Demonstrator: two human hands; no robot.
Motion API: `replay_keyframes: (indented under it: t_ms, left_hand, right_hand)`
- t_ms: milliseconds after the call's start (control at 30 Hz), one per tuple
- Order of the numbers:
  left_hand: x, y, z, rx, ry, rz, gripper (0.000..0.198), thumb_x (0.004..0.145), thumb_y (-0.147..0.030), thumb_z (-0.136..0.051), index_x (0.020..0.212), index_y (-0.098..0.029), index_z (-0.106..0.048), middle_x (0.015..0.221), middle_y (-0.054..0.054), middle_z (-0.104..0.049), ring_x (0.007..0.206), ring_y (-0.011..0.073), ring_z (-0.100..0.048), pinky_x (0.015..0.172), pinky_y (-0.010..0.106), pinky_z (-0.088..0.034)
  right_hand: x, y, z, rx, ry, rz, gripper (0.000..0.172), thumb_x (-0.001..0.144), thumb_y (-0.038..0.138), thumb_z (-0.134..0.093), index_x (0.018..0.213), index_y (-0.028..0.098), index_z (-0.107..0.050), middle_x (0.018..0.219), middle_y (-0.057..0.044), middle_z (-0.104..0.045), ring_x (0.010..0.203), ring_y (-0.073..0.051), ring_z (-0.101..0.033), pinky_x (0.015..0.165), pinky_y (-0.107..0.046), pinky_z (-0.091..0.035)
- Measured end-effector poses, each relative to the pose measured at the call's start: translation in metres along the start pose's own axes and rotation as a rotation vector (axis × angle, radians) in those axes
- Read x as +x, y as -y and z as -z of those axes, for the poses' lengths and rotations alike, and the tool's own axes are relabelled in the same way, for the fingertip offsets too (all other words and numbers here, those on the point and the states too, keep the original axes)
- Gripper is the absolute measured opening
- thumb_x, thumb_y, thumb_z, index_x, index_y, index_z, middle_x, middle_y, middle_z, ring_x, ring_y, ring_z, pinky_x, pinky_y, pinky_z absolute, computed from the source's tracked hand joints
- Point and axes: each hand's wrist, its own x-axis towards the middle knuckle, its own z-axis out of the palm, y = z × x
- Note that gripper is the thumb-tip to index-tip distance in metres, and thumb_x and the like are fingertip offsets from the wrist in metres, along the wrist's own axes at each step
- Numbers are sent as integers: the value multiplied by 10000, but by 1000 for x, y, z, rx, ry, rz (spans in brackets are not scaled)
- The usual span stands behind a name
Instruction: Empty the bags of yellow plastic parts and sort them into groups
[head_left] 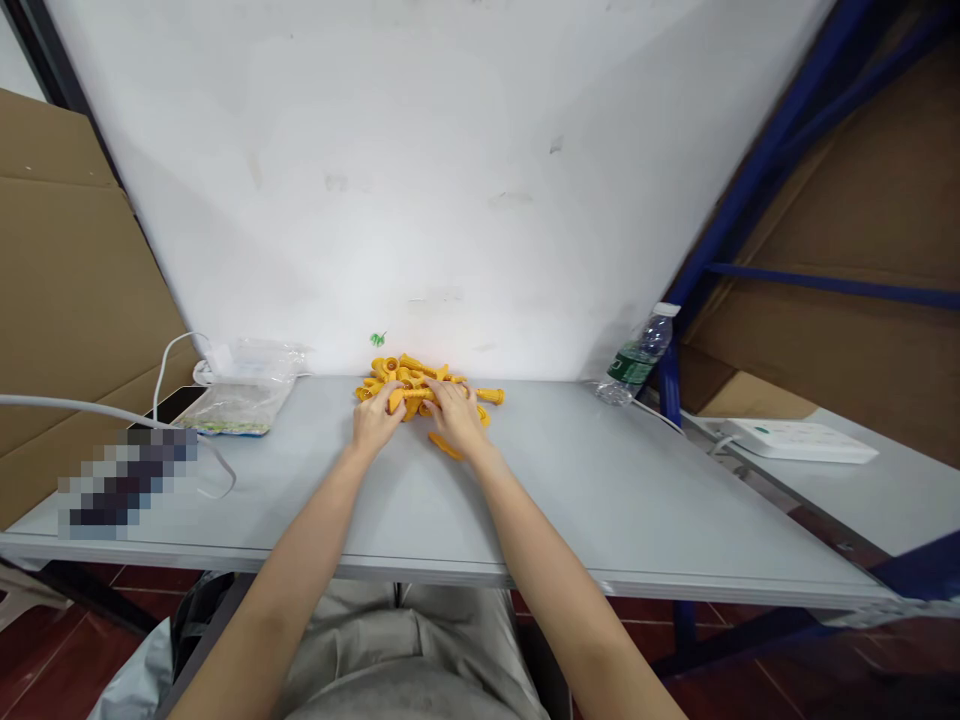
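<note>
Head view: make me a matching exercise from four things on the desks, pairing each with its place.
Things:
1 yellow parts
2 water bottle
3 clear bag
4 white power strip

Places:
A far right edge of the table
B on the neighbouring surface at right
C mid-table, under the left hand and right hand
D left side of the table

Pairs: 1-C, 2-A, 3-D, 4-B
</note>
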Motion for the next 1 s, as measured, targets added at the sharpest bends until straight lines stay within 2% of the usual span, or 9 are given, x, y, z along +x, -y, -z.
replay_keyframes:
  t_ms: [133, 333, 500, 667, 800, 1000]
  left_hand:
    - [0, 2, -1, 10, -18, 6, 335, 807, -239, -591, 1126, -252, -696, 723, -3, -708, 717, 154, -666, 703, 235, -469]
    - [1, 2, -1, 28, -2, 37, 338, 809, -268, -601, 1134, -252, -693, 711, -9, -705, 679, 146, -657, 667, 228, -454]
    - [3, 2, 0, 114, 27, 133, 343, 826, -297, -604, 1157, -264, -687, 828, 46, -738, 750, 216, -674, 689, 287, -469]
    - [7, 7, 4, 107, 31, 203, 313, 852, -244, -551, 1131, -262, -691, 811, 53, -733, 733, 218, -667, 711, 301, -472]
    - [7, 17, 7, 43, -50, 258, 336, 853, -173, -497, 1135, -237, -669, 830, 43, -729, 749, 202, -665, 718, 297, -478]
    - [17, 44, 14, -106, -242, 153, 366, 887, -186, -424, 1198, -201, -615, 1186, 93, -668, 1004, 185, -643, 884, 307, -501]
  right_hand:
    - [0, 1, -1, -13, 11, -31, 338, 922, 153, -396, 1209, 200, -569, 1137, -109, -671, 1110, -252, -565, 1077, -470, -228]
    - [0, -6, -2, -38, -46, -113, 263, 912, 159, -427, 1121, 215, -577, 1066, -88, -673, 1046, -247, -575, 1065, -451, -255]
    - [-1, -5, -3, -1, -76, -78, 248, 910, 152, -415, 1092, 217, -571, 1038, -80, -675, 1041, -230, -570, 1070, -435, -251]
    - [-1, 1, -1, 6, -89, -82, 257, 899, 154, -408, 1091, 224, -564, 1033, -78, -675, 1032, -238, -566, 1097, -479, -206]
    - [-1, 0, -1, 19, -116, -113, 227, 912, 197, -421, 1084, 211, -569, 1017, -87, -670, 1010, -236, -574, 1090, -469, -228]
    - [-3, -6, -9, 65, -181, -112, 205, 931, 256, -429, 1080, 216, -565, 1007, -84, -674, 987, -233, -592, 1068, -477, -275]
